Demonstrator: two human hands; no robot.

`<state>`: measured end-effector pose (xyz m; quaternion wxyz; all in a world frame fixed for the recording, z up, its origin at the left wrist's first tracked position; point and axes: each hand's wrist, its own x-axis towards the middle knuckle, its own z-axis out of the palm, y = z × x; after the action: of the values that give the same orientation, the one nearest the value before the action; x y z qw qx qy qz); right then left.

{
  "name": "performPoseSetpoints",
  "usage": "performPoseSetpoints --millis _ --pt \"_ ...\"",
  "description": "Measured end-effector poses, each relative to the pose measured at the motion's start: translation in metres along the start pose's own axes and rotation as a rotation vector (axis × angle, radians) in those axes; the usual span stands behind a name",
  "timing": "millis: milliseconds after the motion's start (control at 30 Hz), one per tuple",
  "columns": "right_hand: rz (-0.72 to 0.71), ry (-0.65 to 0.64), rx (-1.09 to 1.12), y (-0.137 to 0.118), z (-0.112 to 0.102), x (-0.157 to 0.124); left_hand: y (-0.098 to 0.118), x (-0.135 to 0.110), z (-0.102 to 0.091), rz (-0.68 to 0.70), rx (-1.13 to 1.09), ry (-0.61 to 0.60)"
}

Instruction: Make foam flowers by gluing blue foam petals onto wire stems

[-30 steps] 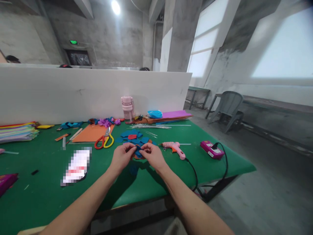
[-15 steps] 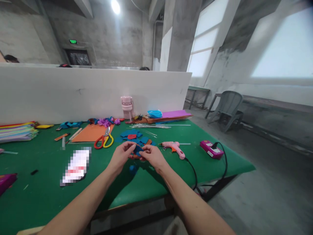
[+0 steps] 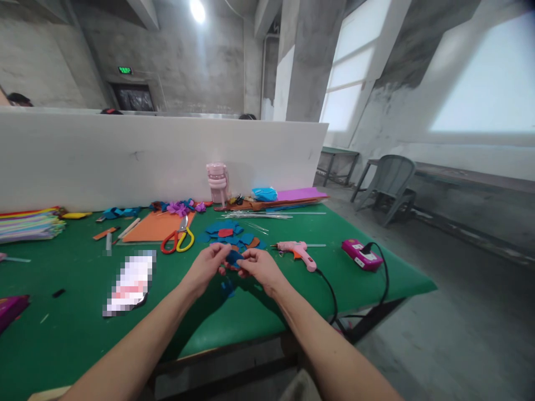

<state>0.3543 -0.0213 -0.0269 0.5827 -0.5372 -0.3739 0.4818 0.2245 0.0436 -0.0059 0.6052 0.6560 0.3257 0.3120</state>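
Between my fingertips is a small dark blue petal-shaped piece (image 3: pixel 234 258), perhaps paper or felt. My left hand (image 3: pixel 209 266) pinches its left side, and my right hand (image 3: pixel 264 268) pinches the right side. Both hands are closed and held a little above the green table. Just below them sits another small blue piece (image 3: pixel 228 287). Beyond my fingers spreads a pile of blue cut pieces (image 3: pixel 223 227), with a red piece (image 3: pixel 225 233) and a brown piece (image 3: pixel 253 242) on it. To the right of my right hand lies a pink glue gun (image 3: pixel 298 250), its nozzle pointing left.
Scissors (image 3: pixel 178 236) with red and yellow handles lie by an orange sheet (image 3: pixel 154 228). A purple power strip (image 3: pixel 361 255) with a black cord is at the right. A pink bottle (image 3: pixel 218 185) stands against the white partition (image 3: pixel 163 159). Coloured sheets (image 3: pixel 31 225) lie far left.
My fingers have shifted slightly on the blue piece, which has turned a little between them. The other things on the table have stayed in place.
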Motion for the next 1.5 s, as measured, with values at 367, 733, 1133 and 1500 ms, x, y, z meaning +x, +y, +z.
performPoseSetpoints --millis 367,733,1133,1500 --pt "-0.111 0.082 -0.348 0.003 -0.013 0.001 -0.008 0.023 -0.046 -0.088 0.320 0.102" --pt "-0.384 0.057 -0.788 0.011 0.006 -0.011 -0.007 0.096 -0.060 0.259 1.397 0.068" --pt "-0.372 0.090 -0.652 0.004 0.000 -0.008 -0.005 0.102 -0.028 0.496 1.379 -0.097" --pt "-0.121 0.021 0.031 -0.002 -0.006 -0.003 0.032 0.011 -0.007 0.161 0.423 -0.316"
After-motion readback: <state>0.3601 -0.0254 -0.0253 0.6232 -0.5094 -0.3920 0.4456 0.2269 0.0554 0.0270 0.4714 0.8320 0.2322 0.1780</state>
